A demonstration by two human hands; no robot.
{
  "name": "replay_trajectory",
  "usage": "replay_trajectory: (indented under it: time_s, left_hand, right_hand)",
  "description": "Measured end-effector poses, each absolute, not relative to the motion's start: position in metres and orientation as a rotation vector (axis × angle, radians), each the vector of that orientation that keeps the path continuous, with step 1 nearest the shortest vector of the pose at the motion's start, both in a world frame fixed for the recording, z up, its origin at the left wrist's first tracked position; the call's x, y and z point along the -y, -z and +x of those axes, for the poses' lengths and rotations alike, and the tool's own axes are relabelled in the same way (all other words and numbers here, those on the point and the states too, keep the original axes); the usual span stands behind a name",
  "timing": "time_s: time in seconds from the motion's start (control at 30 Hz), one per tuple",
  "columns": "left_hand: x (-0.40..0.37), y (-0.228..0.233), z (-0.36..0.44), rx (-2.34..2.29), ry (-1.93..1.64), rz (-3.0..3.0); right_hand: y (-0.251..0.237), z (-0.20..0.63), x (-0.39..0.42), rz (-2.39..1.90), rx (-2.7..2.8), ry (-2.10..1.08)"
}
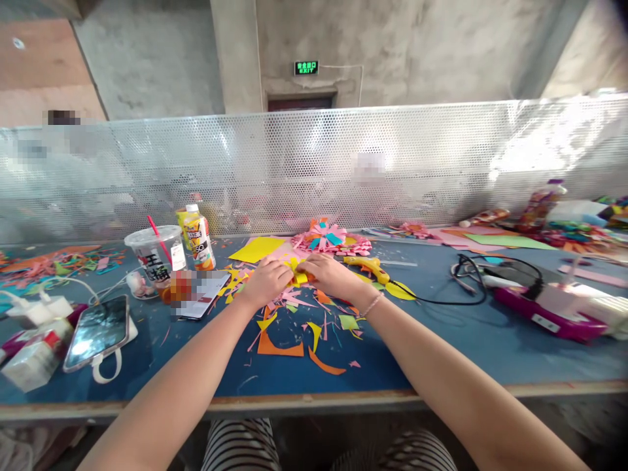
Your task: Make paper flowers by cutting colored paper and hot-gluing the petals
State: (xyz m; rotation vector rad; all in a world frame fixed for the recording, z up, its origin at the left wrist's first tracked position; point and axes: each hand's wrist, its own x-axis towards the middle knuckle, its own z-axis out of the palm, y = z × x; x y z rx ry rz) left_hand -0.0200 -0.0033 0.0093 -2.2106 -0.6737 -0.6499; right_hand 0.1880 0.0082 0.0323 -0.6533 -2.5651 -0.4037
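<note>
Both hands meet over the middle of the blue table. Between them is a small looped piece of yellow paper [299,277], partly hidden by fingers. My left hand [266,282] has its fingers curled against the left side of it. My right hand [330,278], a beaded bracelet at its wrist, pinches it from the right. Just behind lies a pink paper flower [324,239] with blue strips at its centre, beside a yellow paper sheet [258,249]. A yellow glue gun [367,264] rests right of my right hand. Orange paper offcuts [279,345] and other scraps lie in front.
At left stand a lidded plastic cup [156,258] with a red straw and a drink bottle [197,239]; a phone [98,332] lies nearer. A purple power strip [549,315] with black cables sits at right. A perforated metal screen [314,163] runs along the back.
</note>
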Motion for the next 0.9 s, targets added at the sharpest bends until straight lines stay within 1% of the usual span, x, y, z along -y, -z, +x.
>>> replay_trajectory:
  time_s: [0.37, 0.67, 0.9]
  left_hand:
    - [0.005, -0.012, -0.021, 0.702, 0.671, -2.229]
    - [0.011, -0.019, -0.025, 0.678, 0.827, -2.133]
    - [0.013, -0.021, -0.024, 0.644, 0.787, -2.095]
  right_hand:
    - [-0.026, 0.189, -0.013, -0.668, 2.522, 0.242]
    - [-0.027, 0.188, -0.002, -0.517, 2.369, 0.281]
    - [-0.026, 0.188, -0.005, -0.543, 2.418, 0.315]
